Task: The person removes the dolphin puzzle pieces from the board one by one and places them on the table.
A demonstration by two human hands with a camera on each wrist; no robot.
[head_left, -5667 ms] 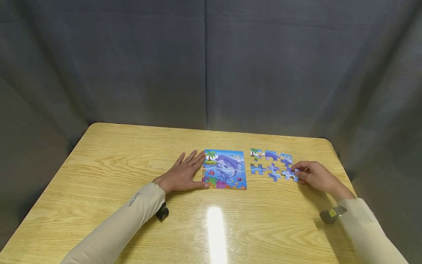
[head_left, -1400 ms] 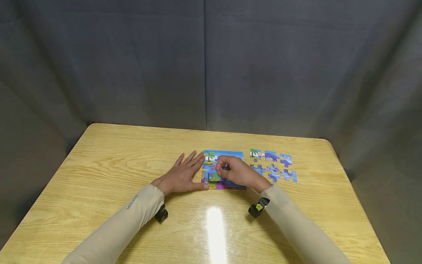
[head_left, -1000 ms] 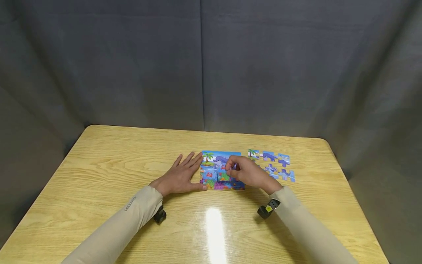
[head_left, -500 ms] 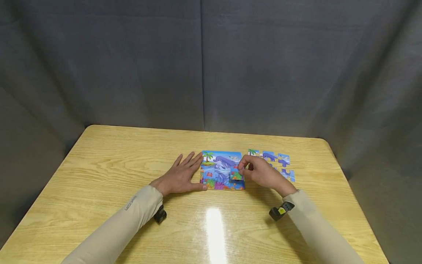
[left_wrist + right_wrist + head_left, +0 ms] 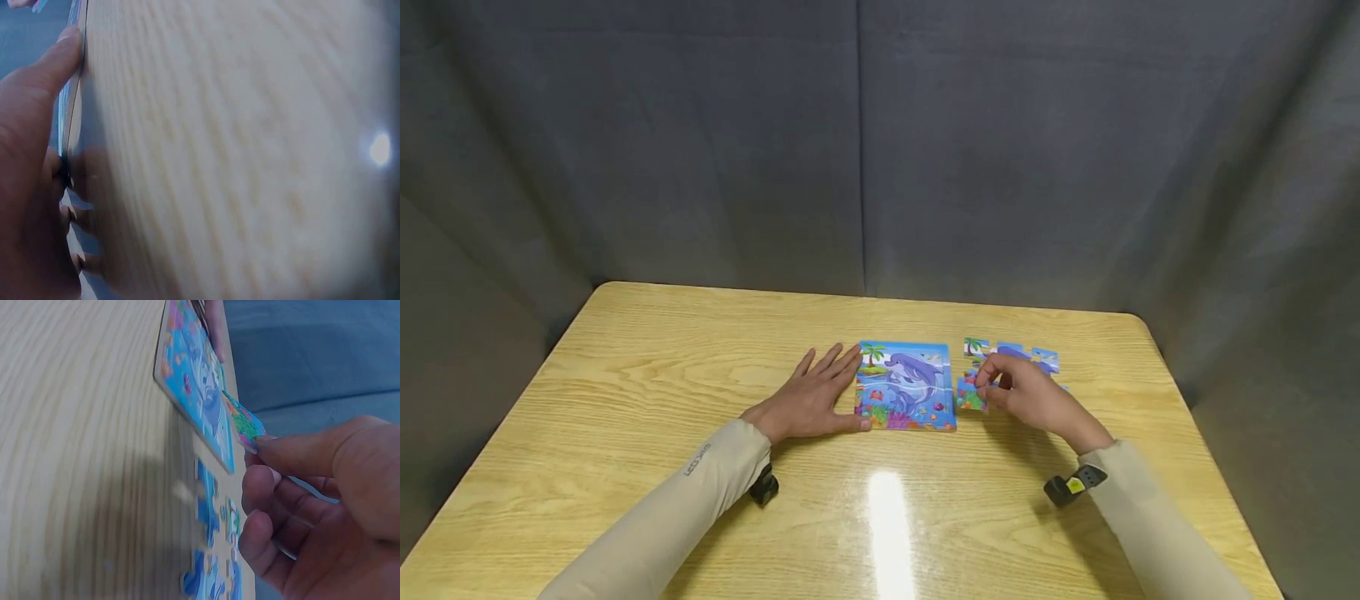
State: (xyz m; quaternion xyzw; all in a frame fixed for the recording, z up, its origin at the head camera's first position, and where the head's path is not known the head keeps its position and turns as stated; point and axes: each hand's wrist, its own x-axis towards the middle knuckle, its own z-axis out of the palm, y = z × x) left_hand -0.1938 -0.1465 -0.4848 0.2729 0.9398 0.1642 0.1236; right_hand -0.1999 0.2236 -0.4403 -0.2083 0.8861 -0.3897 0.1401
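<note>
My left hand (image 5: 808, 404) lies with fingers spread on the table, fingertips and thumb at the left edge of a square dolphin puzzle board (image 5: 910, 383). In the left wrist view the thumb (image 5: 59, 59) rests along the board's edge. My right hand (image 5: 1037, 396) pinches a jigsaw piece (image 5: 972, 396) with a coral and crab print between thumb and index finger. That piece is held up just right of the board; the right wrist view shows the piece (image 5: 244, 422) tilted, the other fingers curled below. Loose jigsaw pieces (image 5: 976, 346) lie behind and beneath this hand, partly hidden by it.
A further loose piece (image 5: 1047, 358) lies at the right end of the group. The wood-grain table (image 5: 700, 333) carries a bright light reflection (image 5: 891, 533) in front of the board. Grey curtains (image 5: 737, 167) hang close behind and at both sides.
From among the loose pieces my right hand came over the board, then slid rightward past its right edge, with the coral piece in its pinch. The left hand has stayed in place.
</note>
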